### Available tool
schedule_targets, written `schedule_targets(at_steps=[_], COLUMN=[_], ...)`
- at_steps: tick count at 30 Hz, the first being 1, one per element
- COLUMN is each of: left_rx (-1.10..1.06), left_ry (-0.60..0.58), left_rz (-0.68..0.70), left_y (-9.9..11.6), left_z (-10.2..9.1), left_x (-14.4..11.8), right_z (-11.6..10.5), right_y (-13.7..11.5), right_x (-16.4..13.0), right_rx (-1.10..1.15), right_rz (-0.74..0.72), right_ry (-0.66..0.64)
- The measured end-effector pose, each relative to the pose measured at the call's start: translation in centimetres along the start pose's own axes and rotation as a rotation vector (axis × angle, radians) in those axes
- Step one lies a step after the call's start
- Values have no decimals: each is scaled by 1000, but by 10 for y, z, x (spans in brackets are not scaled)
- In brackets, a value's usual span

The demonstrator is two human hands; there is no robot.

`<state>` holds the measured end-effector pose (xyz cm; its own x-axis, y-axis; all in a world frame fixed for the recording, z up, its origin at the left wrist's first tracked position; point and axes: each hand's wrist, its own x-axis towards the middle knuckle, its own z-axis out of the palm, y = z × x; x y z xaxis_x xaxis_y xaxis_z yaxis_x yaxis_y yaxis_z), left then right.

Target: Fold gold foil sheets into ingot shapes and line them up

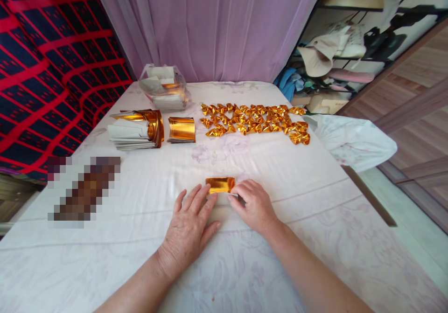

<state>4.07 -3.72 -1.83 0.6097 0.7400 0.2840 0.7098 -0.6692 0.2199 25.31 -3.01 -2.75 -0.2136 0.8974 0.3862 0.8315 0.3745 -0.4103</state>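
Note:
A small sheet of gold foil paper (220,184) lies on the tablecloth in front of me, its shiny side up and its near edge showing pale. My left hand (191,222) rests flat with fingers spread, the fingertips touching the sheet's left end. At the right end, my right hand (255,205) pinches the sheet's near corner between thumb and curled fingers. Farther back stand a short stack of gold foil sheets (182,130) and a larger fanned bundle of foil paper (135,131). Rows of folded gold foil pieces (252,119) lie to their right.
A clear plastic bag (164,86) with more paper stands at the back left. A pixelated dark patch (87,189) covers something on the left. White plastic (357,140) hangs past the table's right edge. Behind are a purple curtain (210,28) and shelves (346,61).

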Motion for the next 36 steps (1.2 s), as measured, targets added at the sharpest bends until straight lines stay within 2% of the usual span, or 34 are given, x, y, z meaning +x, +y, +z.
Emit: schedule_targets(at_steps=[6,11,18,36], left_rx=[-24,6,74,86], left_ry=[-67,-109,-114,-97], left_rz=[58,50,60,63], left_y=[16,17,17,16], left_z=[4,8,7,7], left_x=[-5,-6,-5,-4], right_z=[1,1,3,5], right_y=[-1,0,0,0], right_x=[0,-1,-1,0], right_rx=[-29,-17,14,-41], right_rz=[4,0,0,9], right_ry=[-1,18,84,79])
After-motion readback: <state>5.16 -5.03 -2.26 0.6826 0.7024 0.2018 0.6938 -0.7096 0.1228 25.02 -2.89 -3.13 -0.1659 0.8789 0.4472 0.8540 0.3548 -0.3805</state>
